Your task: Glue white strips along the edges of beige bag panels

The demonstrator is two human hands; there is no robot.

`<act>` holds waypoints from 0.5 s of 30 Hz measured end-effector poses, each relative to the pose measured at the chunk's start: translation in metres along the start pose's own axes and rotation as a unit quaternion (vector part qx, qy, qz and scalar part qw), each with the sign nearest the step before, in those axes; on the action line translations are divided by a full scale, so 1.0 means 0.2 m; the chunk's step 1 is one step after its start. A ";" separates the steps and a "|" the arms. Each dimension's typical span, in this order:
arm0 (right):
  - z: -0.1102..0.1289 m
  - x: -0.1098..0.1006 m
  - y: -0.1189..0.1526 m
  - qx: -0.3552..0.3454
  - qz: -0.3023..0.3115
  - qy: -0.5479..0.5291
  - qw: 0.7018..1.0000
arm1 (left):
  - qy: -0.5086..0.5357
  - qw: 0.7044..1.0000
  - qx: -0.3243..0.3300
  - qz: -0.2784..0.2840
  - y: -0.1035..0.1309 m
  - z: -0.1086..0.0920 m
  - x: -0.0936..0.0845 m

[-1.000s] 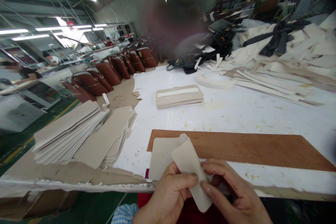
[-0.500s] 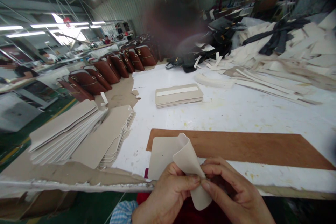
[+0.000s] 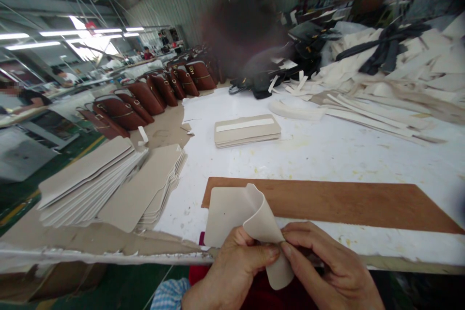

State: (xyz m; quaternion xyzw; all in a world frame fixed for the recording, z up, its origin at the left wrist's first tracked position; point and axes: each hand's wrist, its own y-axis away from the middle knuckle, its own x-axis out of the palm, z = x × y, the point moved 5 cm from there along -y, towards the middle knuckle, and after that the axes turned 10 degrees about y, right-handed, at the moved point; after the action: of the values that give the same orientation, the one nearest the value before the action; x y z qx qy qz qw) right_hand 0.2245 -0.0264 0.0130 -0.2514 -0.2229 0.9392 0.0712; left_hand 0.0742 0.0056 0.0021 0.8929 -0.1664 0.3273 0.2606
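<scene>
A beige flat panel (image 3: 227,213) with rounded corners is in both my hands at the near table edge, its right part curled over on itself. My left hand (image 3: 236,266) grips the folded part, thumb pressed on top. Closed on the panel's right edge is my right hand (image 3: 323,261), thumb and forefinger pinching beside the left thumb. The fingers underneath are hidden. Behind the panel lies a long brown leather-like strip (image 3: 327,201). Further back sits a small stack of beige panels (image 3: 248,136) with a white strip across its top.
Two fanned stacks of beige panels, a left one (image 3: 87,167) and a right one (image 3: 141,186), lie at left. Brown bags (image 3: 145,94) stand in a row behind them. Black bags (image 3: 261,82) and pale offcuts (image 3: 417,65) are heaped at back right.
My right hand has shifted slightly right, and the curl of the panel has opened a little. The hold of both hands stays nearly the same.
</scene>
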 end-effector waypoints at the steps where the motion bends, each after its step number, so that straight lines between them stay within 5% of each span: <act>1: 0.01 0.00 0.00 -0.016 -0.005 0.013 1.000 | 0.001 1.000 0.001 -0.002 0.00 0.00 -0.01; 9: 0.02 0.02 -0.02 -0.044 0.001 0.095 0.995 | -0.005 1.000 0.012 -0.016 0.00 0.04 -0.06; 15: -0.04 0.06 0.01 0.107 -0.008 0.059 0.992 | 0.021 0.999 0.000 -0.024 0.00 0.06 -0.09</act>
State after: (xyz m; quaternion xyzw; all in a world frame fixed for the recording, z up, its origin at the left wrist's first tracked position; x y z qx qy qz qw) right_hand 0.2175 -0.0222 0.0014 -0.2951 -0.1187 0.9406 0.1185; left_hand 0.0676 0.0021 -0.0172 0.8895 -0.1392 0.3398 0.2719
